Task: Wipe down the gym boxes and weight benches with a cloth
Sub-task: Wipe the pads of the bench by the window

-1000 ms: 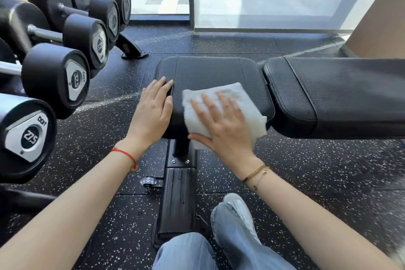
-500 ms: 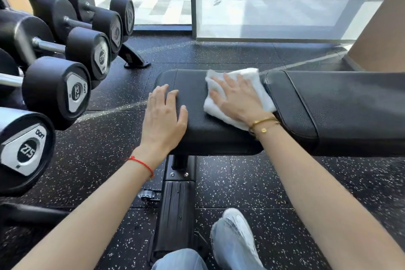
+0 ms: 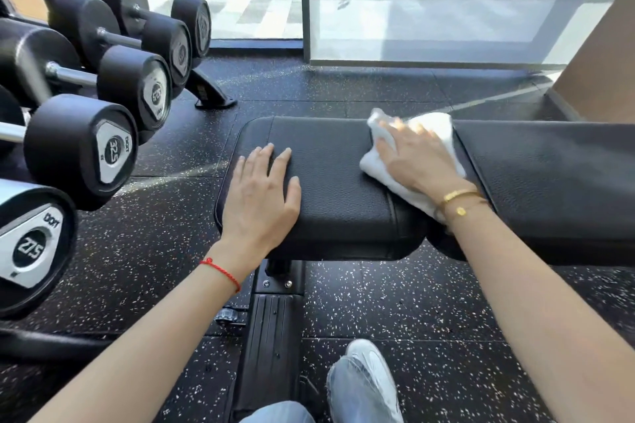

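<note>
Nearest, a white shoe [image 3: 372, 378] and a jeans leg stand on the speckled black floor [image 3: 395, 302], just right of the bench's black base [image 3: 271, 347]. Above them the left hand [image 3: 263, 196] lies flat on the near left part of the black seat pad [image 3: 336, 175], palm down, fingers spread a little and gripping nothing; a red string circles its wrist. To the right, the right hand [image 3: 417, 161] presses a white cloth [image 3: 412, 161] flat against the pad, fingers extended and slightly apart on top of it. The cloth lies over the gap where the seat pad meets the long back pad [image 3: 549, 175]. On the left, dumbbells [image 3: 82, 151] sit on a rack. Farthest, a window [image 3: 429, 0] meets the floor.
</note>
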Motion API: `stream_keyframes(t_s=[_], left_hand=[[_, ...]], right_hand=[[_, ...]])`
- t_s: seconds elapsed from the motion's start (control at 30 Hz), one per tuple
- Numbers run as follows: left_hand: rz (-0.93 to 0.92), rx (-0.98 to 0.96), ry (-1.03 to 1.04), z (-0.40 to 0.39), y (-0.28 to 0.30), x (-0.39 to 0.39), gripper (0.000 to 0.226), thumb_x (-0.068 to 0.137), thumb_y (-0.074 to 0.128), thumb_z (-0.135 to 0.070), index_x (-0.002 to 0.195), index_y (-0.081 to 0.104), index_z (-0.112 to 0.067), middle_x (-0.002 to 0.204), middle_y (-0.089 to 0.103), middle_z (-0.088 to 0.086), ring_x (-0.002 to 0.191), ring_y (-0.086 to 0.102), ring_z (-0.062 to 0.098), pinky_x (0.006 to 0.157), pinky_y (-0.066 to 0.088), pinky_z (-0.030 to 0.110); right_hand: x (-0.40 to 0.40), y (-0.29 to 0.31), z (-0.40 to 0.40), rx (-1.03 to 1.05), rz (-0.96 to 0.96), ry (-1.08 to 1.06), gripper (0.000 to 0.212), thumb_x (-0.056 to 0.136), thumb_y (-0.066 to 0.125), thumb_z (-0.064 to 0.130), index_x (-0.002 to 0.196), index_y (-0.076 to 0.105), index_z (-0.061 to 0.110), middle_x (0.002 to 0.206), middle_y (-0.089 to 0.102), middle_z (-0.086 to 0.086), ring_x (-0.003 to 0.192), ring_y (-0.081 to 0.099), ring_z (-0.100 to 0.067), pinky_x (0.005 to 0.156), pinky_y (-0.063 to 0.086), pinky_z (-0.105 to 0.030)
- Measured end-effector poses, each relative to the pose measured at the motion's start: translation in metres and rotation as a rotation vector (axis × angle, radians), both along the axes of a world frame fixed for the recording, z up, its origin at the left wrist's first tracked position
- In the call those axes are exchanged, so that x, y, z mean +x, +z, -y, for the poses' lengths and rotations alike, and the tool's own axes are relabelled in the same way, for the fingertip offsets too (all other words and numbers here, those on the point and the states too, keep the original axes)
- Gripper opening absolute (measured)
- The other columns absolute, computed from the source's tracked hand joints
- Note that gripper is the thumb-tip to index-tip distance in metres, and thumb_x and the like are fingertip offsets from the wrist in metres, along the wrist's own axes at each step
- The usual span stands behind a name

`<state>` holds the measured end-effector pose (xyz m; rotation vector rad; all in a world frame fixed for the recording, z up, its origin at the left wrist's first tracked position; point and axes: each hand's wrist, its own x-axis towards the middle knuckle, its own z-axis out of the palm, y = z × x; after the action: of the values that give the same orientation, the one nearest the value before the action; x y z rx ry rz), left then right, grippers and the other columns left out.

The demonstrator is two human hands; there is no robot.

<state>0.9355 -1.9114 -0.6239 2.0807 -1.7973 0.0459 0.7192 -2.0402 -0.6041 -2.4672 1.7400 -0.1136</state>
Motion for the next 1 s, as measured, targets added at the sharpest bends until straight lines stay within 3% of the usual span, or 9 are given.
stream_keyframes(t_s=[0.17, 0.23, 0.33, 0.43, 0.53, 0.7, 0.87, 1.0], left_hand=[[-0.007, -0.008, 0.0, 0.0, -0.002, 0.002, 0.054, 0.099, 0.04, -0.035, 0.15, 0.038, -0.017, 0.158, 0.033, 0.012, 0.148, 0.026, 0.025, 0.124, 0.014, 0.04], [-0.014, -0.018, -0.002, -0.001, -0.002, 0.002, 0.053, 0.1, 0.042, -0.034, 0.149, 0.04, -0.016, 0.157, 0.034, 0.012, 0.147, 0.027, 0.026, 0.124, 0.015, 0.04], [-0.013, -0.015, -0.012, -0.002, -0.002, 0.003, 0.052, 0.1, 0.042, -0.034, 0.149, 0.039, -0.017, 0.157, 0.034, 0.012, 0.147, 0.027, 0.027, 0.125, 0.015, 0.04], [0.0, -0.01, -0.008, -0.002, -0.003, 0.003, 0.052, 0.101, 0.04, -0.035, 0.15, 0.038, -0.017, 0.158, 0.032, 0.012, 0.148, 0.026, 0.026, 0.125, 0.014, 0.04], [0.008, -0.009, 0.001, -0.003, -0.003, 0.001, 0.053, 0.101, 0.04, -0.035, 0.15, 0.037, -0.016, 0.158, 0.033, 0.013, 0.148, 0.026, 0.027, 0.125, 0.013, 0.04], [0.007, 0.003, -0.003, -0.003, -0.002, 0.001, 0.056, 0.099, 0.033, -0.038, 0.15, 0.038, -0.016, 0.158, 0.033, 0.013, 0.148, 0.027, 0.028, 0.125, 0.014, 0.041], [-0.002, 0.013, -0.007, -0.004, -0.003, 0.003, 0.053, 0.101, 0.039, -0.035, 0.151, 0.036, -0.017, 0.159, 0.032, 0.012, 0.149, 0.025, 0.027, 0.125, 0.012, 0.039], [0.001, 0.02, -0.007, -0.003, -0.002, 0.002, 0.054, 0.101, 0.038, -0.037, 0.152, 0.035, -0.018, 0.159, 0.031, 0.011, 0.149, 0.023, 0.026, 0.125, 0.011, 0.039]], right_hand=[[0.04, -0.002, -0.027, -0.204, -0.089, 0.372, 0.048, 0.108, 0.02, 0.026, 0.156, 0.022, 0.026, 0.161, 0.027, -0.002, 0.147, 0.022, -0.029, 0.118, 0.009, -0.045], [0.027, -0.007, -0.056, -0.196, -0.036, 0.49, 0.047, 0.108, 0.022, 0.029, 0.154, 0.027, 0.03, 0.162, 0.028, 0.003, 0.15, 0.019, -0.023, 0.121, 0.008, -0.045], [-0.01, -0.009, -0.076, -0.087, 0.122, 0.416, 0.046, 0.107, 0.019, 0.041, 0.152, 0.024, 0.046, 0.163, 0.023, 0.008, 0.151, 0.012, -0.02, 0.123, 0.003, -0.042], [-0.025, -0.007, -0.051, -0.09, 0.114, 0.281, 0.046, 0.108, 0.024, 0.033, 0.154, 0.024, 0.04, 0.163, 0.023, 0.002, 0.15, 0.011, -0.018, 0.122, -0.002, -0.034], [0.006, -0.001, -0.013, 0.013, 0.067, 0.111, 0.049, 0.107, 0.013, 0.043, 0.156, 0.018, 0.04, 0.166, 0.015, 0.001, 0.151, 0.012, -0.029, 0.122, 0.005, -0.045], [0.057, -0.001, -0.029, -0.073, -0.053, 0.276, 0.048, 0.106, 0.011, 0.039, 0.153, 0.02, 0.043, 0.163, 0.022, 0.001, 0.145, 0.022, -0.038, 0.118, 0.013, -0.053], [0.012, -0.01, -0.079, -0.085, 0.095, 0.317, 0.046, 0.106, 0.018, 0.041, 0.151, 0.023, 0.048, 0.163, 0.023, 0.006, 0.15, 0.012, -0.03, 0.121, -0.001, -0.041], [-0.004, -0.009, -0.056, -0.06, 0.118, 0.249, 0.048, 0.106, 0.019, 0.035, 0.153, 0.022, 0.043, 0.164, 0.021, 0.003, 0.151, 0.011, -0.022, 0.122, -0.001, -0.039]])
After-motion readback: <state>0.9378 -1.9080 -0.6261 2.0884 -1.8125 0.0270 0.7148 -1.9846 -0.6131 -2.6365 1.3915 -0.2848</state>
